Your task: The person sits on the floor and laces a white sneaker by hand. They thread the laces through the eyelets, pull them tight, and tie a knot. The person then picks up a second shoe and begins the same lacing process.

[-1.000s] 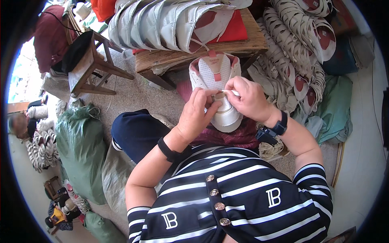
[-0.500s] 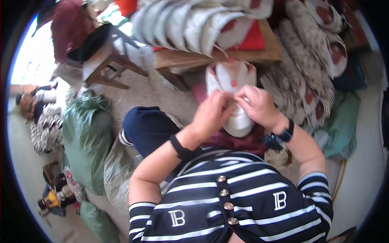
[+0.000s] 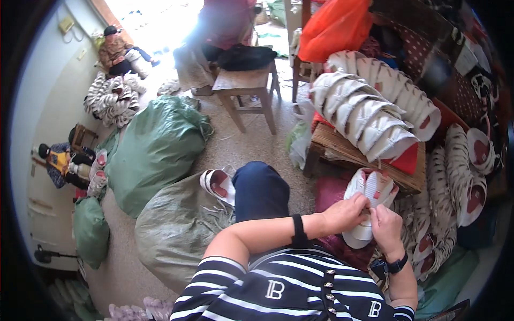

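A white shoe [image 3: 358, 236] with a red-trimmed opening rests over dark red cloth by my lap, its toe toward me. My left hand [image 3: 347, 212] bends over its lacing area, thumb and fingers pinched together. Close beside it, my right hand [image 3: 386, 229] is closed in a pinch at the same spot. What the fingertips hold is too small and too covered to make out. The shoe's middle is hidden behind both hands; the tongue shows beyond them.
Nested white shoes [image 3: 358, 115] lie on a low wooden table [image 3: 334, 140] ahead. More stacked shoes [image 3: 460, 176] stand at right. Green sacks [image 3: 155, 155] and a single white shoe [image 3: 218, 183] lie left, with a wooden stool [image 3: 243, 80] beyond. Two people sit far left.
The view has swung left, so the shoe and hands now appear farther right and lower. Both hands stay pinched together over the shoe's lacing area.
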The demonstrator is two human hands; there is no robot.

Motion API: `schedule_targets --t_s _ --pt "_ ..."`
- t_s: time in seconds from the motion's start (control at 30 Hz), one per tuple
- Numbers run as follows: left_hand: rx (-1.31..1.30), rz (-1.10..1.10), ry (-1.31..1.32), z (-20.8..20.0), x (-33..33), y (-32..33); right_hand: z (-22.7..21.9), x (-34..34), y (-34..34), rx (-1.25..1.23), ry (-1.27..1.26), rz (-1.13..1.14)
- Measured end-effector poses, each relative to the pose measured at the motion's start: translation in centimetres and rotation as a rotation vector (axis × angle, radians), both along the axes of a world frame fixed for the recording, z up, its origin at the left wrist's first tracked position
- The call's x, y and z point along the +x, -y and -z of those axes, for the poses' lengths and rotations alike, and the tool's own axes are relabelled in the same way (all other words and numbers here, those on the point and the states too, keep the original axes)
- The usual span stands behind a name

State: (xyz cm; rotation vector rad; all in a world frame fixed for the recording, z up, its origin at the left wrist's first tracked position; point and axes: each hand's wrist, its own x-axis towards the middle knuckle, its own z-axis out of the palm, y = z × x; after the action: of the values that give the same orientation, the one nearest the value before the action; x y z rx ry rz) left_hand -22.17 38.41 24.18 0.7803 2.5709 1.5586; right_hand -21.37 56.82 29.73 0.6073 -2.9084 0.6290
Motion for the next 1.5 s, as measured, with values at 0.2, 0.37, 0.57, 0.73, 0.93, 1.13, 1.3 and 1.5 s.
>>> schedule_targets --t_s 0.2,0.37,0.57,0.73,0.93,1.13,1.3,1.5 --pt "0.054 -0.024 -0.023 0.9 -0.1 -0.3 -0.4 -0.6 0.6 0.114 -0.011 -0.112" --pt "0.083 -0.012 -0.041 1.3 -0.2 -0.6 -0.7 0.0 1.3 0.027 -0.011 -0.077" --pt "0.073 0.021 0.037 0.8 -0.6 -0.4 0.0 -0.2 1.0 0.215 -0.070 -0.027" --pt "0.121 0.036 0.136 0.5 -0.7 -0.2 -0.2 -0.6 0.9 0.218 -0.051 -0.180" --pt "0.134 0.054 0.098 -0.4 -0.8 0.0 0.7 -0.4 0.2 0.159 -0.106 -0.102" --pt "0.096 0.018 0.078 1.2 -0.7 0.0 -0.3 -1.3 0.8 0.158 0.008 -0.284" --pt "0.165 0.007 0.047 0.0 -0.4 0.2 -1.6 -1.1 0.6 0.001 0.054 -0.130" --pt "0.187 -0.001 -0.337 0.0 -0.3 1.1 -2.3 -1.5 0.4 -0.216 0.324 -0.095"
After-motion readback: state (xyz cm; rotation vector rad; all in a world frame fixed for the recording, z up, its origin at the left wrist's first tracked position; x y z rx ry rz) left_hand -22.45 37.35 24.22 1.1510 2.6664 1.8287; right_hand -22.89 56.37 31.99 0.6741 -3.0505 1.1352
